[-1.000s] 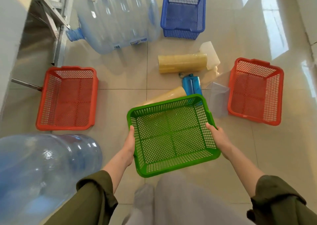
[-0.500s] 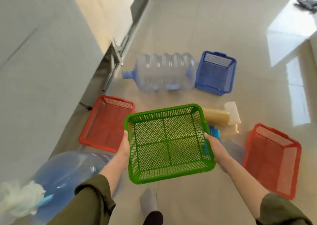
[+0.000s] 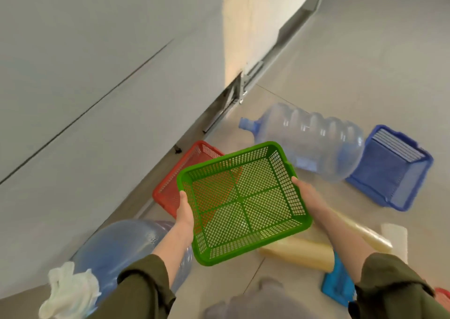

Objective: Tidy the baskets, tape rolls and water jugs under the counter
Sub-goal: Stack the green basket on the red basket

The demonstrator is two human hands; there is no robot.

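**Operator:** Left hand (image 3: 185,211) and right hand (image 3: 305,192): what are they doing?

**Technician:** Both are gripping the green basket (image 3: 224,159), one on each opposite side rim, with the thumbs lying over the top edge. The basket is hanging tilted in the air between the two hands.

**Operator:** How many baskets are showing?

**Technician:** Three: one green, one red, one blue. The red basket (image 3: 177,167) is lying on the floor just beyond and below the left hand, partly covered by the green one. The blue basket (image 3: 389,172) is sitting well beyond the right hand, on its outer side. All three are rectangular moulded plastic with open mesh walls and a solid rim. A red sliver is also showing at the frame edge behind the right forearm, but I cannot tell what it is.

**Operator:** And the water jugs?

**Technician:** Two, both in translucent blue-tinted plastic. The ribbed jug (image 3: 311,143) is lying on its side just beyond the right hand. The rounded jug (image 3: 126,248) is sitting behind the left hand, under that forearm.

**Operator:** Tape rolls?

**Technician:** Two yellowish glossy cylinders. One roll (image 3: 297,253) is lying behind the right hand, and the second roll (image 3: 365,236) is showing past the right forearm. A blue dispenser (image 3: 336,284) is lying near the right elbow.
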